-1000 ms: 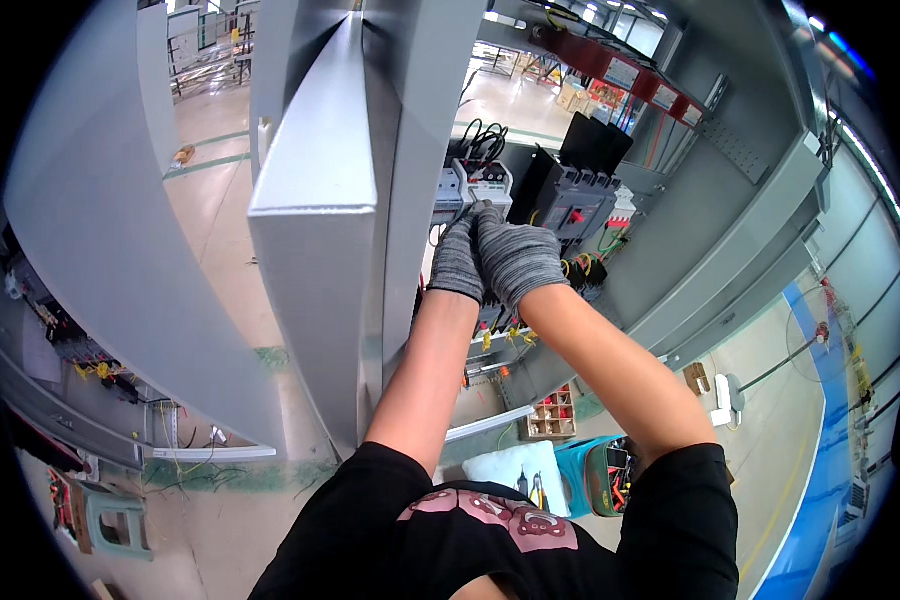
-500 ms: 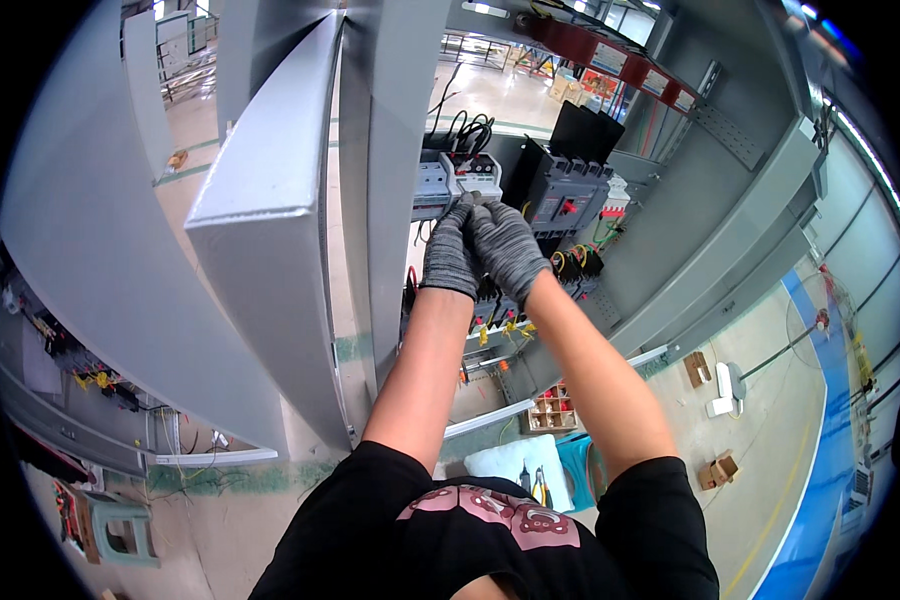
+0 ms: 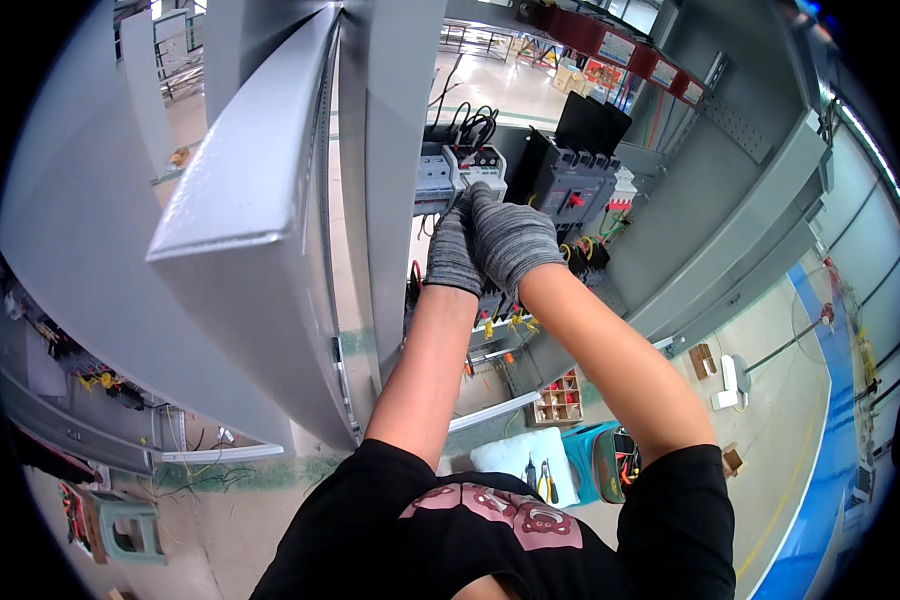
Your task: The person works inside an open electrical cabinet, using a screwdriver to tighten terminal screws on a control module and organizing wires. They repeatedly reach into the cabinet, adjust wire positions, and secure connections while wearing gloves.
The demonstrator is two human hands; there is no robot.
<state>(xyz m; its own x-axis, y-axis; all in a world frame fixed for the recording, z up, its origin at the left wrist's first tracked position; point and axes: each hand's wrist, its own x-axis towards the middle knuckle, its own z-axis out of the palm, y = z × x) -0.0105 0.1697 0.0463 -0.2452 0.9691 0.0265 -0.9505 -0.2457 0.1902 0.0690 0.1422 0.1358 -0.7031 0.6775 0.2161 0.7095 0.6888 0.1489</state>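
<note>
Both my hands wear grey knit gloves and meet at the front of a pale grey rail-mounted device [image 3: 484, 165] inside an open metal cabinet. My left hand [image 3: 454, 252] is closed, its fingers against the device's lower front. Pressed close beside it, my right hand [image 3: 516, 242] is closed too, fingertips bunched near the same spot. Whatever they pinch is hidden by the gloves. Black wires [image 3: 477, 122] loop above the device, and a blue-grey module [image 3: 432, 182] adjoins it on the left. To the right sits a large dark grey circuit breaker [image 3: 573, 190] with a red toggle.
A grey cabinet post [image 3: 395, 140] and a broad grey panel [image 3: 240, 215] stand close at my left. Red-brown bars [image 3: 610, 48] cross above. Below are a white cushion [image 3: 515, 455] with pliers [image 3: 546, 484], a teal stool [image 3: 578, 455] and a compartment box [image 3: 560, 400].
My right hand has turned slightly, its elbow swinging outward to the right. Both hands stay at the pale grey device. The view has shifted a little, and a tool bag now shows beside the stool.
</note>
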